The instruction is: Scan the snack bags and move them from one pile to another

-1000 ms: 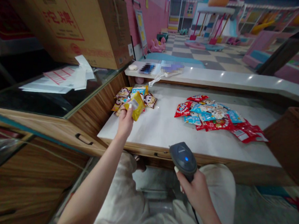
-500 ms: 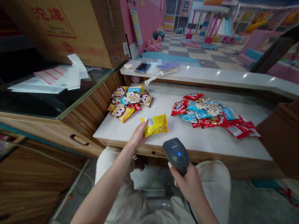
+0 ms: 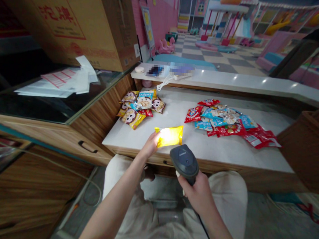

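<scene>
Snack packet print, seemingly glare-washed

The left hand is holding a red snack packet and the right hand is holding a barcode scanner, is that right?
Not quite: the packet in the left hand is yellow, not red, as the head view shows. The right hand does hold the scanner.

Snack packet: was bright yellow, super shiny.
Barcode scanner: was plain dark grey.
Bench: was white, wood-grain trim.
Pile of packets: was red and light blue.
Floor: was cream and grey checks, pretty cool.
Wall: was pink.
</scene>
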`<action>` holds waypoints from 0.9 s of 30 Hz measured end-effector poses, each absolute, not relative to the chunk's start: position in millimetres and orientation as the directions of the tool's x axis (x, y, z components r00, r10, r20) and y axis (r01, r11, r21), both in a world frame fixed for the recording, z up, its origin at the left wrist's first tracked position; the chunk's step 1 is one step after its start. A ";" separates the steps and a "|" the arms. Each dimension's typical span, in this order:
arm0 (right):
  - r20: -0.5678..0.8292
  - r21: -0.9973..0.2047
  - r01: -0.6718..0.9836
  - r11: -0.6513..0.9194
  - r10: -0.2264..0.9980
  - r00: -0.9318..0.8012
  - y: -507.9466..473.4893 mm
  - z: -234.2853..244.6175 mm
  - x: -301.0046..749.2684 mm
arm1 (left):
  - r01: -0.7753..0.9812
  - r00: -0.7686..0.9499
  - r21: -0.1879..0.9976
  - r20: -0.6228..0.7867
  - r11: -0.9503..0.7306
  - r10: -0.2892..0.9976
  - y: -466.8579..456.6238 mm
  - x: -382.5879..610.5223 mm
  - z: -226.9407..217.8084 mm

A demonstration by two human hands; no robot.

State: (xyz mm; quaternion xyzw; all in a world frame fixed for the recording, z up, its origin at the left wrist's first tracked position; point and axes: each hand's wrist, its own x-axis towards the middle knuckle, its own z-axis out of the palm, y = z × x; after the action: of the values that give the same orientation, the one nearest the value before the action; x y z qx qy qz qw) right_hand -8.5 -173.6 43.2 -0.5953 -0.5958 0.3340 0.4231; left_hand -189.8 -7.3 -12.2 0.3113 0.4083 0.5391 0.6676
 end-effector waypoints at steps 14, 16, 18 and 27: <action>0.052 -0.916 0.400 0.003 0.992 0.112 -182.7 30.5 4.9 | -0.445 0.075 0.870 -0.200 0.213 0.977 -4.6 -185.0 -11.6; 0.051 -0.917 0.399 -0.008 0.989 0.137 -185.4 26.7 11.4 | -0.395 0.069 0.904 -0.147 0.162 0.987 -1.1 -175.8 -8.9; 0.048 -0.914 0.405 -0.019 0.987 0.153 -187.5 24.0 17.3 | -0.299 0.054 0.953 -0.029 0.044 0.998 5.1 -161.0 -2.9; 0.014 -0.915 0.396 -0.074 0.977 0.214 -193.6 14.5 37.6 | 0.351 0.257 0.730 0.527 -0.586 0.810 75.2 -42.9 39.2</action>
State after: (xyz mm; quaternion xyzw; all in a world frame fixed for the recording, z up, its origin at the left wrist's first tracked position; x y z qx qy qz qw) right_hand 37.6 -193.6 14.5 -0.6500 -0.5281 0.3381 0.4292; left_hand -42.9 75.2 39.2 0.7547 0.3845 0.4729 0.2429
